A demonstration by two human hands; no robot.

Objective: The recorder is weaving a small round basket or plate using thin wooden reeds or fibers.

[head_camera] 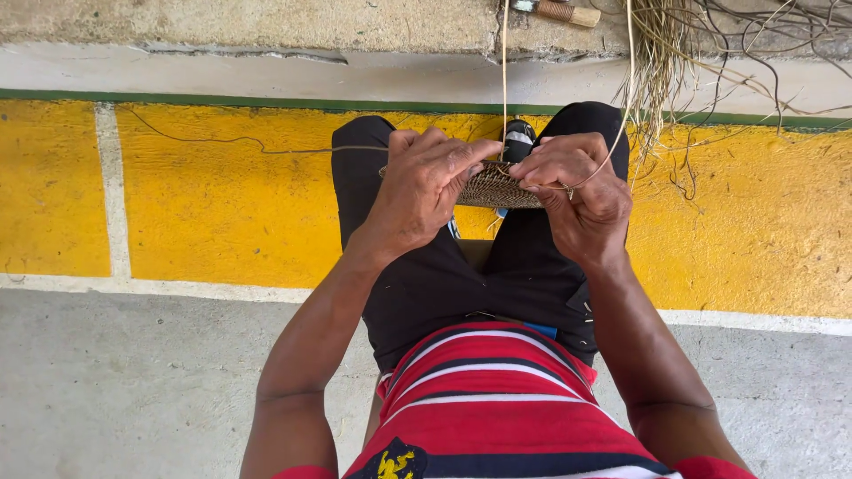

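Seen from above, a seated person works a small woven piece held over the knees of their black trousers. Their left hand clasps its left edge, fingers curled tight around it. Their right hand pinches a thin straw-coloured strand against the right edge. Loose dry fibres lie ahead on a yellow painted floor.
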